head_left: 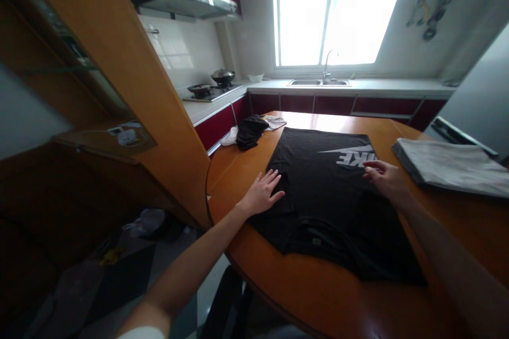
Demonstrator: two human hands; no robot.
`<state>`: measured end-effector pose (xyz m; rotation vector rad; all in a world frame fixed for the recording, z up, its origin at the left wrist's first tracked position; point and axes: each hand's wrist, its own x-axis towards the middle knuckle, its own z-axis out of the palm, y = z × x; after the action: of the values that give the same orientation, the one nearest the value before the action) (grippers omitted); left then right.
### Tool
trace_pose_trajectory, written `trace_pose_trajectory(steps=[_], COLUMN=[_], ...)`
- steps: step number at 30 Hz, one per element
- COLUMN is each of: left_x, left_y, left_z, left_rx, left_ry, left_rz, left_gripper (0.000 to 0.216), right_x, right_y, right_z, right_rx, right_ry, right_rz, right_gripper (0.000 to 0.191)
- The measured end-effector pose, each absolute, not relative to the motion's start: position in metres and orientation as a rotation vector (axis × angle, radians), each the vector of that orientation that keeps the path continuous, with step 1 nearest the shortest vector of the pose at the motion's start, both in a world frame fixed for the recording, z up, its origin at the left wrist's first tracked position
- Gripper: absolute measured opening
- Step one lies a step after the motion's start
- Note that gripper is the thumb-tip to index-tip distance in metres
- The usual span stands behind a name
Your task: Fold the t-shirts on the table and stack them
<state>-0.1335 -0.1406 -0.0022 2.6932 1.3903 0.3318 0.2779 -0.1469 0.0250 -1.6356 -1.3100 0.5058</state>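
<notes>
Squarely on the round wooden table (318, 296) lay a black T-shirt (322, 190), spread flat. The person's left hand (262, 192) rested on its left edge, fingers splayed, gripping nothing. The right hand (385, 176) sat by the white logo, fingers curled; whether it pinched fabric, I couldn't tell. Folded grey cloth (449, 167) lay near, on the right.
</notes>
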Motion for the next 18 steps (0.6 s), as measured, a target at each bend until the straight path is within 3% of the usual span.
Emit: trace_pose_trajectory(steps=[7,18], left_x=[-0.128,-0.133], left_y=[-0.146,-0.129], left_z=[0.0,-0.015], left_rx=[2.697,2.701], left_ry=[1.346,1.445], left_rz=[0.227,0.227], left_gripper=[0.076,0.075], right_x=[0.306,0.353], right_y=[-0.158,-0.163], right_z=[0.022,0.042], right_rx=[-1.543,-1.33], right_ry=[-1.008,-0.565], right_rz=[0.48,0.161], right_gripper=[0.019,0.018])
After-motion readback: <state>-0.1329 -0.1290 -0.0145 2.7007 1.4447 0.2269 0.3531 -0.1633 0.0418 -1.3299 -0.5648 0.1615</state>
